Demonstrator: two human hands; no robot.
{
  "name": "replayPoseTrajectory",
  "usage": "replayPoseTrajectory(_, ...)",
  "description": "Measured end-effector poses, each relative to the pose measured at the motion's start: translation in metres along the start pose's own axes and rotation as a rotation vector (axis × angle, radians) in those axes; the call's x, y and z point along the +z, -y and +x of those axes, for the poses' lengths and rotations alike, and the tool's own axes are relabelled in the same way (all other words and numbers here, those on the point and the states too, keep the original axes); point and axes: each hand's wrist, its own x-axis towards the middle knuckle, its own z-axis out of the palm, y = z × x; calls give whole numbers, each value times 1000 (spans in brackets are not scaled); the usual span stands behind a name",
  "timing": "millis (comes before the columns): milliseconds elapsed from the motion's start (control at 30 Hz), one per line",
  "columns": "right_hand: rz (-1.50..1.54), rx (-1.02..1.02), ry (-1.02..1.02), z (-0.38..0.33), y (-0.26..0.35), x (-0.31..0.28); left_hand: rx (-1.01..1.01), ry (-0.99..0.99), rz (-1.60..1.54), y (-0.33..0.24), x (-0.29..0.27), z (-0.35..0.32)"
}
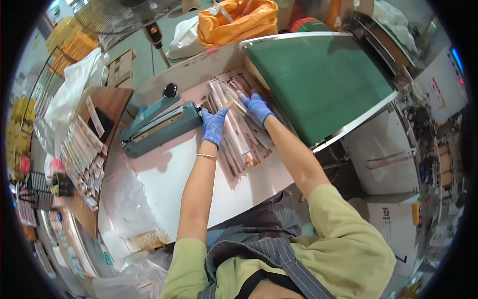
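Both my hands wear blue gloves. My left hand [214,125] rests on the left side of a pile of long narrow clear packets [238,137] lying on the white table [169,174], with its fingers curled on them. On the far right end of the same pile my right hand [257,107] grips one packet beside the green conveyor belt [323,79]. A teal heat sealer [157,124] stands just left of my left hand.
Stacks of filled packets [84,154] lie on a brown board at the left. Clear plastic bags [127,204] sit at the table's near left edge. An orange bag [239,20] and a fan [119,15] are at the back. A grey machine cabinet [383,159] stands at the right.
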Motion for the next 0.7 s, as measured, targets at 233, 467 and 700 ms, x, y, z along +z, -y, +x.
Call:
replayPoseTrajectory(233,1246,316,953,-91,-2,8,-151,560,-472,9,-72,-55)
replayPoseTrajectory(467,1229,-501,644,-131,84,-79,495,562,-270,-76,-142,-94)
replayPoseTrajectory(700,1152,-770,638,-153,81,-81,783,677,-278,-91,-163,-119)
